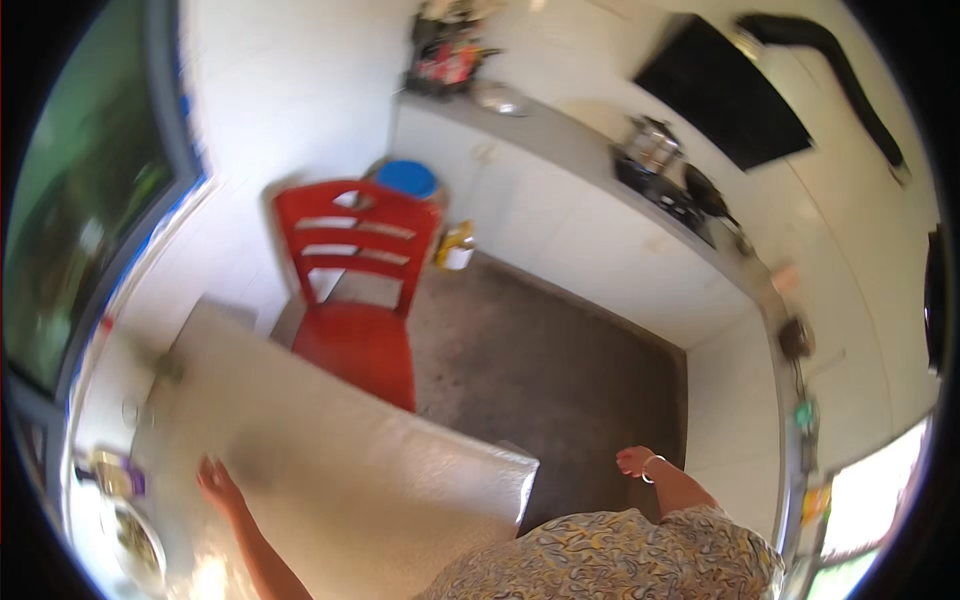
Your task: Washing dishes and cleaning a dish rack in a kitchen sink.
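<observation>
My left hand (220,486) is raised above the pale, shiny tabletop (322,450), its fingers slightly apart and nothing visible in them. Beneath it the table surface shows a blurred dark shadow. On the other side of my body, my right hand (635,462) hangs over the dark floor (540,360) beyond the table's corner. Its fingers are loosely bent, with no object seen in them, and a pale bracelet (651,469) circles the wrist. A red slatted-back chair (360,337) stands against the table's far edge.
A plastic bottle of yellow liquid (456,247) and a blue-lidded container (406,178) stand behind the chair. Along the wall runs a counter (555,135) with a gas stove (660,191) and metal pot (652,142) under a black range hood (724,90). A bowl (135,544) sits at left.
</observation>
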A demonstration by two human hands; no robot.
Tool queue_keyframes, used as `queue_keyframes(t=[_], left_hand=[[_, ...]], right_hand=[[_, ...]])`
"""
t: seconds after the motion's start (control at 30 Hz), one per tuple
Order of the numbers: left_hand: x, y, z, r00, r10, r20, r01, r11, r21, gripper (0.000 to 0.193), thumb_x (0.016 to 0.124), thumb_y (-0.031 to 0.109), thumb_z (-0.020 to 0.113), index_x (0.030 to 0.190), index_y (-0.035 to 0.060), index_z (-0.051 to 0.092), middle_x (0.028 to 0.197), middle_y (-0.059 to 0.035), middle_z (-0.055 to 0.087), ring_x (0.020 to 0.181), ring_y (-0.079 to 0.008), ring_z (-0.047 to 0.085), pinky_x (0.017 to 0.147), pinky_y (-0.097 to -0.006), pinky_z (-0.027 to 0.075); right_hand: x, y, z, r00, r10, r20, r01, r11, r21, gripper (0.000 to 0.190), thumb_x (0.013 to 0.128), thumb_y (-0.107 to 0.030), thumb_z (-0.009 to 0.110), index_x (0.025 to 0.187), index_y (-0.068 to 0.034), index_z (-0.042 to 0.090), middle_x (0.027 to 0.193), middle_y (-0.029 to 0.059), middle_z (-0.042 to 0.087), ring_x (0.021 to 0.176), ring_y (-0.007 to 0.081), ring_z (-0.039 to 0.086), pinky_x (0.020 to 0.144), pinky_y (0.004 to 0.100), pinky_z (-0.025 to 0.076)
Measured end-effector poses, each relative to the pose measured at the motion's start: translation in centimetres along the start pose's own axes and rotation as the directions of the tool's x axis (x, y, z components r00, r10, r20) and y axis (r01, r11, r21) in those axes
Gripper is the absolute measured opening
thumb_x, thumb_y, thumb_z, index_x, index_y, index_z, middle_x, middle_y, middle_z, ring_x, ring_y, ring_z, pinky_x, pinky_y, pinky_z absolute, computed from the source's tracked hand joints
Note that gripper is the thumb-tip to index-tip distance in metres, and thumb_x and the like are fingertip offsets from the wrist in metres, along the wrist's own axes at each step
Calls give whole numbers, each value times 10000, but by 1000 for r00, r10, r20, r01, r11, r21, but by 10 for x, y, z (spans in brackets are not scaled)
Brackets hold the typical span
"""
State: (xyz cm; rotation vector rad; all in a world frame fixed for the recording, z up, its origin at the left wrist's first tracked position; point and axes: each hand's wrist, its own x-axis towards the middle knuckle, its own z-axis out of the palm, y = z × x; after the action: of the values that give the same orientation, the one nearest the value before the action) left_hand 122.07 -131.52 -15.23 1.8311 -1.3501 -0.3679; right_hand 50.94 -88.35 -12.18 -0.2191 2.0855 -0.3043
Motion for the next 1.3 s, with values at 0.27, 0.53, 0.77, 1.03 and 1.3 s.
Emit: queue_keyframes(t=[0.27,0.53,0.77,1.03,1.3], left_hand=[[-153,139,63,845,153,512,-27,969,-245,197,802,137,550,932,-8,576,803,-104,621,730,-163,587,661,-276,464],[-293,309,105,456,573,681,-329,820,-469,231,751,156,626,942,33,580,793,-98,620,730,-171,591,680,-283,466],[-489,457,131,206,780,591,-340,623,-704,267,782,236,620,983,64,589,876,-86,632,805,-155,599,729,-280,464],[-823,622,78,-233,922,309,177,353,-919,177,811,135,593,933,6,583,808,-29,611,741,-77,549,675,-232,455],[-1005,697,41,-443,882,163,413,362,-836,170,828,130,570,944,6,585,833,-11,576,759,-75,521,707,-204,423]], right_hand=[[-38,87,12,984,13,-179,-2,998,60,302,761,-243,589,1034,-112,599,817,33,637,676,118,602,559,255,481],[-79,194,21,875,-196,-442,204,979,-31,255,772,-256,577,975,-109,626,910,72,639,834,174,607,781,277,469],[-155,290,-6,635,-371,-677,599,791,128,239,768,-175,571,997,-111,600,841,98,608,785,235,587,727,315,475],[-279,296,-64,273,-713,-646,869,470,-153,494,765,-73,532,1244,-112,420,985,122,494,920,286,490,808,368,407],[-262,369,-116,210,-570,-794,888,451,-89,579,717,-65,517,1274,-126,370,968,119,505,922,285,488,821,391,396]])
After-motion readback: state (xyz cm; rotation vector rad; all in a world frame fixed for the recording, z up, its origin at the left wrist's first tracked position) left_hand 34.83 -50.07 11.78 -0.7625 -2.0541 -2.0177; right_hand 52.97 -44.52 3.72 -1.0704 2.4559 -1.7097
